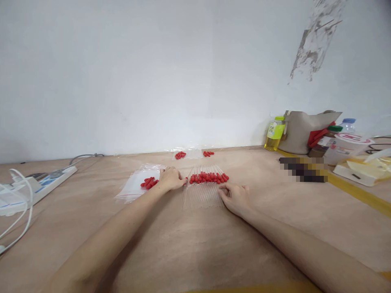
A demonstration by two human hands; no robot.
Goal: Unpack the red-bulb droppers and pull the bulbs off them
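Observation:
In the head view, clear thin droppers with red rubber bulbs [209,178] lie side by side in two facing rows, their bulbs meeting in the middle and their tubes pointing towards and away from me. At the left end, my left hand [172,178] is closed, its fingertips on the red bulb of a dropper [185,181]. My right hand [236,198] is at the near right end, fingers curled in against the clear tubes [204,196]; what lies between its fingertips is too small to tell. Loose red bulbs [149,183] rest on clear plastic bags [130,187] beside my left hand.
By the wall lie more bagged red bulbs [180,155]. A power strip [55,183] with white cables is at left. A yellow drink bottle [274,134], a grey bag [296,132], a white tub [346,148] and a tissue pack [363,170] stand at right.

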